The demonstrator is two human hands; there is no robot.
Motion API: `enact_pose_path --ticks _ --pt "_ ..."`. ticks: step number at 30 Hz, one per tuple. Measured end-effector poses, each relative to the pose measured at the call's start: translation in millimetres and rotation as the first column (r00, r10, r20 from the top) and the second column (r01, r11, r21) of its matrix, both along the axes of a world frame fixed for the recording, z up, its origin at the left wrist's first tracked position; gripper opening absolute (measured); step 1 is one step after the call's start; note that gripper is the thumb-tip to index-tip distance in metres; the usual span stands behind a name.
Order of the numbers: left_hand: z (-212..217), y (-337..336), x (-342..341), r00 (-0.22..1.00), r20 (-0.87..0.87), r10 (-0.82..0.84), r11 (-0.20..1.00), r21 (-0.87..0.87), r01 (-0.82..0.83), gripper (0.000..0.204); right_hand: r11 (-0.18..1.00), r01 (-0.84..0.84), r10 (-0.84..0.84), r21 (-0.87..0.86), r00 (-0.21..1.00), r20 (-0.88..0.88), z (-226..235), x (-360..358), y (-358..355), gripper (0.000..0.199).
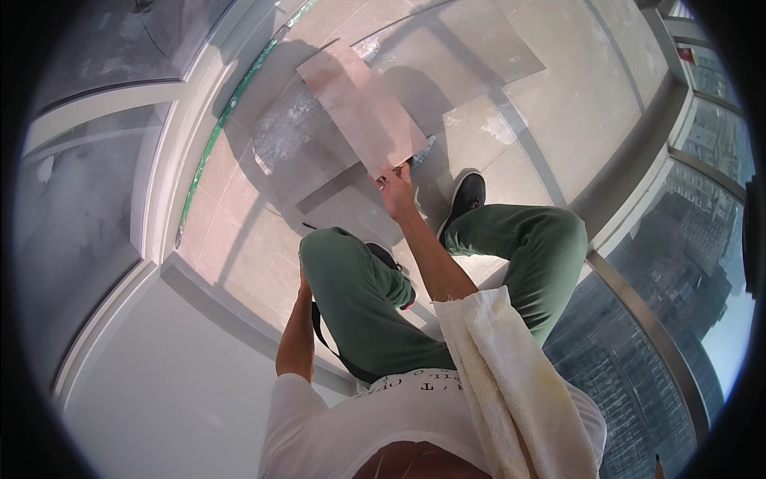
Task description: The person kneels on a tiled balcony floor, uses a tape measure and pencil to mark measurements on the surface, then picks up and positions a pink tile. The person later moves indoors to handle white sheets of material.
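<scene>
My right hand [395, 191] has its fingers closed on the near end of a long, pinkish rectangular board, perhaps a tile [363, 104]. The board slants away to the upper left above the floor. My left hand [304, 281] is at the outer side of my bent left knee, and its fingers are hidden behind the leg. Under the board lies a large grey sheet [319, 188] with whitish, scuffed patches. Something small and pale blue [425, 152] peeks out beside the board's near right corner.
Another grey sheet [503, 48] lies farther off on the tiled floor [550, 112]. Green tape [211, 148] runs along the white frame at left. Windows [638, 239] line the right side. My dark shoes [467, 191] stand near the board. A cream towel [511, 367] hangs over my right shoulder.
</scene>
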State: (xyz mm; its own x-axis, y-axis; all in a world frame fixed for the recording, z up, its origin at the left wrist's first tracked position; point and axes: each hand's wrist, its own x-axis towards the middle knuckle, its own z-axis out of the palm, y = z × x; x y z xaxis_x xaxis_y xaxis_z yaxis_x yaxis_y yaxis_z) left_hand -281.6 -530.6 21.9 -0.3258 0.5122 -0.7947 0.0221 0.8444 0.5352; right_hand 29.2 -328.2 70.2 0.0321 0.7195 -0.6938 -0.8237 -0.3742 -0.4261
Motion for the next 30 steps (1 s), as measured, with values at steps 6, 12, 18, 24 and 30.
enact_pose_path --ticks 6,12,18,24,30 --pt "-5.5 8.8 6.7 0.713 0.021 -0.700 0.711 -0.074 0.700 0.028 0.986 -0.056 0.076 -0.154 0.989 0.128 -70.5 -13.8 -18.4 0.034" --pt "22.6 110.1 -2.8 0.168 -0.254 -0.952 0.167 0.025 0.986 0.024 0.928 -0.303 0.364 -0.216 0.861 0.356 -65.2 0.1 -16.6 0.038" --pt "19.9 328.7 92.9 0.613 -0.371 -0.697 0.582 0.206 0.786 0.035 0.834 -0.414 0.552 -0.364 0.606 0.573 -55.3 33.4 -10.6 0.046" --pt "-34.0 378.7 123.2 0.875 -0.142 -0.463 0.851 0.205 0.483 0.053 0.924 -0.090 0.383 -0.373 0.260 0.886 -77.3 53.4 -7.2 0.043" --pt "-67.5 368.2 123.9 0.938 0.157 -0.310 0.901 0.363 0.237 0.045 0.898 -0.183 0.430 -0.399 0.179 0.885 -93.2 78.5 14.0 0.041"
